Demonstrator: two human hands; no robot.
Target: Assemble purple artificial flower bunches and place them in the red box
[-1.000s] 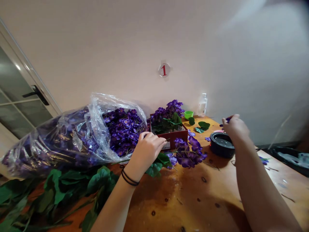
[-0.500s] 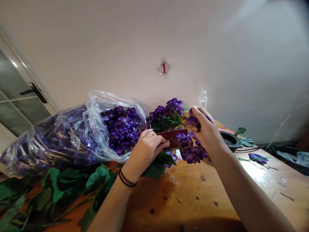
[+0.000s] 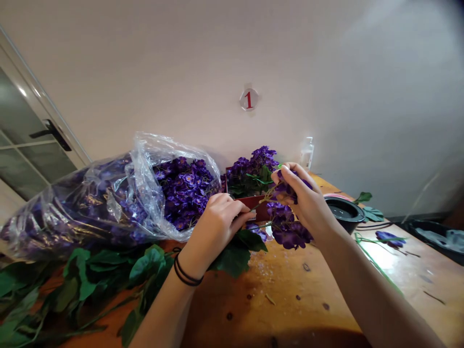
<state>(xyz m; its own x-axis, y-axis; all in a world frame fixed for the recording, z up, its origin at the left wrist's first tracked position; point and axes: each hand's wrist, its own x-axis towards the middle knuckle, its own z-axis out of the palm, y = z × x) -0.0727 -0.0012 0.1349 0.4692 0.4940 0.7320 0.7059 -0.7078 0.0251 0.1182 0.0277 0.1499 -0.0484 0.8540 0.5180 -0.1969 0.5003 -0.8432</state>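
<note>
The artificial purple flower spray (image 3: 288, 227) is held above the bench (image 3: 282, 299), just in front of a red box (image 3: 253, 202). The right hand (image 3: 304, 200) is closed on its upper blooms in a pinch. The left hand (image 3: 213, 232) is curled, its fingertips beside the green stem (image 3: 263, 199); whether it grips cannot be determined. Left of the box lies a clear plastic bag (image 3: 145, 164) of purple flowers, with green leaves (image 3: 105, 275) on the near side. A black round dish (image 3: 344, 212) stands to the far right.

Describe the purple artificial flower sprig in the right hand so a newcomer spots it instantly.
Under the wall's round number 1 sticker stands a red box of purple flowers. Before it, the right hand pinches a purple sprig, held up, unlike the blooms in clear plastic.
</note>
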